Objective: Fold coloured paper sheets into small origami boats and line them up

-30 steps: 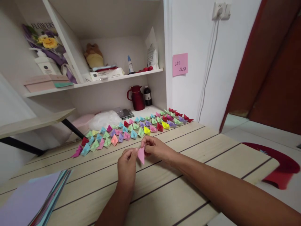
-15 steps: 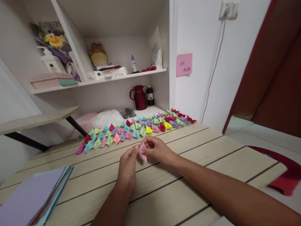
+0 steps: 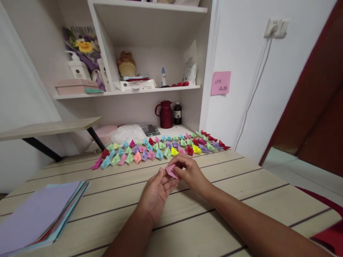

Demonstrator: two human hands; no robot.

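Note:
A small pink folded paper piece (image 3: 170, 171), shaped like a little boat, is pinched between the thumb and fingers of my right hand (image 3: 189, 172). My left hand (image 3: 157, 189) is turned palm up just beside and below it, its fingers stretched out and the thumb apart. Whether the left fingertips touch the paper I cannot tell. Beyond both hands, rows of folded paper boats (image 3: 159, 154) in many colours stand along the back of the wooden table (image 3: 112, 203).
At the left lies a stack of coloured paper (image 3: 40, 210), lilac on top. A raised wooden shelf (image 3: 53, 127) on black legs stands behind it. Farther back are a dark red jug (image 3: 166, 116), a dark bottle (image 3: 177, 113) and a white plastic bag (image 3: 128, 133). A red seat (image 3: 328, 239) shows at right.
The pink paper has turned in my right hand. My left hand has let go its pinch and opened palm up. The camera view has shifted, so the background sits farther right.

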